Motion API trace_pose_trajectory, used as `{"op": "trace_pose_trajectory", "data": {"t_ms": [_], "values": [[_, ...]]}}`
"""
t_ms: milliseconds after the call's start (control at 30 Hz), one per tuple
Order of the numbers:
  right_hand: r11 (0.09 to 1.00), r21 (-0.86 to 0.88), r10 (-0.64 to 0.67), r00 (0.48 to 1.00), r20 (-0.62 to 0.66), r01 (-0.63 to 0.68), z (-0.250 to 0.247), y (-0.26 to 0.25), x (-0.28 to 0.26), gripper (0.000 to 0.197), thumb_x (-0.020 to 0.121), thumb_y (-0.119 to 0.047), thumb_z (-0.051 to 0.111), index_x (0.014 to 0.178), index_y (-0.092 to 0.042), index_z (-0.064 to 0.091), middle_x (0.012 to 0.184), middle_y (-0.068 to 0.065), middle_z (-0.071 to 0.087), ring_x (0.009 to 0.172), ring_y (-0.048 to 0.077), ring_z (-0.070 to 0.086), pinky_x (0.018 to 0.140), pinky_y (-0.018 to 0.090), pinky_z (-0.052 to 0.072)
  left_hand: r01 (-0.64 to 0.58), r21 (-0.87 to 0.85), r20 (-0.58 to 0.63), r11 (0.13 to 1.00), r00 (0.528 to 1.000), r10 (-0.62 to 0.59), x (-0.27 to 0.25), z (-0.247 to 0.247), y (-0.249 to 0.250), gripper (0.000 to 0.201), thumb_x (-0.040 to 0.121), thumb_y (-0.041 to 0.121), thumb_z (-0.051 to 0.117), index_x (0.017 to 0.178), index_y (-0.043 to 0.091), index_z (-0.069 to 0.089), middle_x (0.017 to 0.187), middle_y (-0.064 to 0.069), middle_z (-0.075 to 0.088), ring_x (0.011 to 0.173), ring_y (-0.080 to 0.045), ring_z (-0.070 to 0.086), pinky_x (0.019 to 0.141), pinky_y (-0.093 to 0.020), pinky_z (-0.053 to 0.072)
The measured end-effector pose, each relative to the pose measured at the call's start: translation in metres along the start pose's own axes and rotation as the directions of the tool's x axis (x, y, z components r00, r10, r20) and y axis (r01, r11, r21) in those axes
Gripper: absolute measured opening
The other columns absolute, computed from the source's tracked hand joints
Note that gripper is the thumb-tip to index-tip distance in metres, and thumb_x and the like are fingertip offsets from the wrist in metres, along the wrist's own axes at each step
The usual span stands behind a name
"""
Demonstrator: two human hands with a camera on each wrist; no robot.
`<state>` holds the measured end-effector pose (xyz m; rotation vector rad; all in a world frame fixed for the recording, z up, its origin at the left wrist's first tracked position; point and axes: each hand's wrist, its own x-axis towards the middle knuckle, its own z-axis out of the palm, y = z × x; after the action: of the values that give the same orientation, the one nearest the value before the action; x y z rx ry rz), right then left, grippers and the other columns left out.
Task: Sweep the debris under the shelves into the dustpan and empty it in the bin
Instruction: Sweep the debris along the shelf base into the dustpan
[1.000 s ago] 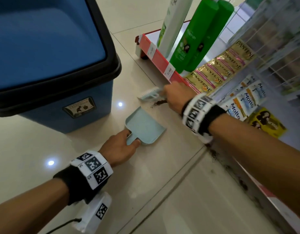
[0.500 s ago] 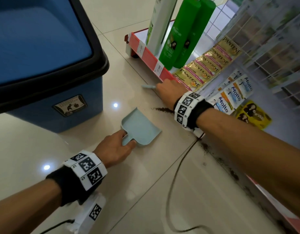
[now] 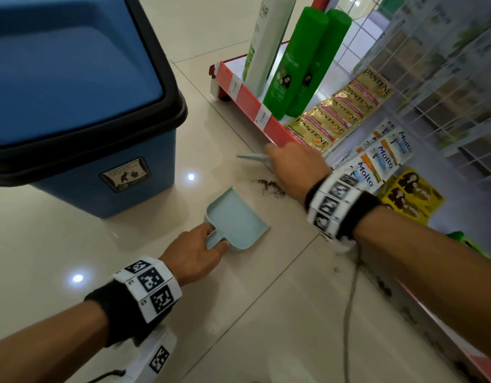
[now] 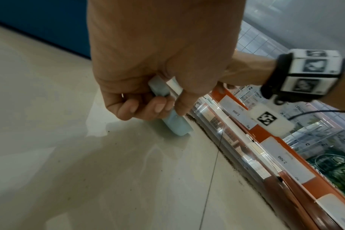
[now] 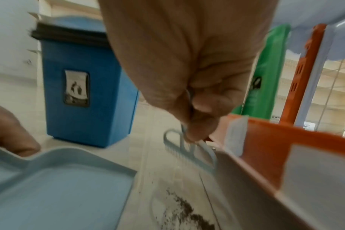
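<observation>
A pale blue dustpan [image 3: 234, 221] lies flat on the tiled floor, and my left hand [image 3: 196, 252] grips its short handle [image 4: 161, 88]. A small heap of dark brown debris [image 3: 270, 187] sits on the tile just right of the pan's mouth [image 5: 183, 208]. My right hand [image 3: 295, 168] holds a small pale blue brush [image 3: 251, 157] by its handle, with the bristles [image 5: 187, 154] against the foot of the red-edged shelf [image 3: 269, 117]. The blue bin [image 3: 81, 106] with a black rim stands at the upper left, lid closed.
Tall green and white bottles [image 3: 296, 64] stand on the bottom shelf, with sachet strips [image 3: 346, 111] hanging beside them. More dark dirt [image 3: 385, 288] lines the shelf base at lower right. A thin cable [image 3: 349, 313] trails across the tiles.
The right hand has carried the brush away from the debris heap to the shelf's foot. The heap has stayed beside the pan. The left hand keeps its hold on the dustpan.
</observation>
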<state>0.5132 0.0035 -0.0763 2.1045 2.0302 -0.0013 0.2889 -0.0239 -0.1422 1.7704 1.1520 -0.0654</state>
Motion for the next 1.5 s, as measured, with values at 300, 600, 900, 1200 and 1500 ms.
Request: {"op": "trace_pose_trajectory", "data": {"t_ms": [300, 600, 900, 1200, 1500], "values": [[0.986, -0.035, -0.146, 0.954, 0.263, 0.161, 0.009, 0.016, -0.027, 0.030, 0.104, -0.023, 0.043, 0.129, -0.027, 0.059, 0.092, 0.005, 0.066, 0.082, 0.024, 0.067, 0.079, 0.037, 0.059, 0.047, -0.009, 0.000, 0.999, 0.999, -0.047, -0.021, -0.001, -0.011, 0.040, 0.096, 0.040, 0.053, 0.127, 0.014, 0.053, 0.118, -0.005, 0.065, 0.101, -0.022, 0.063, 0.085, -0.034, 0.051], [0.993, 0.005, -0.121, 0.992, 0.047, 0.121, -0.009, 0.013, -0.017, 0.030, 0.101, -0.020, 0.047, 0.125, -0.026, 0.063, 0.090, 0.010, 0.066, 0.082, 0.029, 0.064, 0.072, 0.036, 0.052, 0.062, 0.007, -0.026, 0.998, 0.998, -0.062, -0.030, -0.008, -0.020, 0.037, 0.096, 0.039, 0.053, 0.122, 0.013, 0.056, 0.115, -0.006, 0.066, 0.099, -0.024, 0.063, 0.084, -0.035, 0.052], [0.997, -0.068, -0.015, 0.949, 0.315, 0.038, 0.013, 0.023, -0.044, 0.026, 0.100, -0.025, 0.049, 0.120, -0.019, 0.064, 0.085, 0.003, 0.056, 0.074, 0.023, 0.057, 0.068, 0.030, 0.048, 0.015, -0.022, -0.004, 1.000, 1.000, -0.016, -0.026, -0.004, -0.010, 0.039, 0.096, 0.039, 0.054, 0.126, 0.014, 0.054, 0.116, -0.003, 0.065, 0.098, -0.019, 0.062, 0.078, -0.029, 0.048], [0.999, -0.042, -0.009, 0.999, 0.047, 0.011, 0.010, 0.013, -0.030, 0.013, 0.101, -0.015, 0.043, 0.107, -0.010, 0.054, 0.074, 0.004, 0.055, 0.059, 0.022, 0.049, 0.057, 0.031, 0.038, -0.005, -0.019, 0.042, 1.000, 0.999, 0.006, -0.008, 0.002, 0.004, 0.040, 0.097, 0.038, 0.054, 0.127, 0.011, 0.054, 0.119, -0.008, 0.066, 0.104, -0.024, 0.063, 0.091, -0.039, 0.052], [0.990, -0.079, 0.124, 0.981, 0.150, -0.114, 0.025, -0.004, -0.001, 0.029, 0.098, -0.002, 0.042, 0.122, -0.004, 0.059, 0.110, 0.015, 0.065, 0.102, 0.037, 0.064, 0.072, 0.041, 0.049, -0.001, -0.016, 0.063, 1.000, 0.998, 0.002, -0.001, 0.007, 0.011, 0.040, 0.097, 0.037, 0.054, 0.126, 0.009, 0.054, 0.117, -0.010, 0.066, 0.103, -0.027, 0.063, 0.091, -0.044, 0.052]]}}
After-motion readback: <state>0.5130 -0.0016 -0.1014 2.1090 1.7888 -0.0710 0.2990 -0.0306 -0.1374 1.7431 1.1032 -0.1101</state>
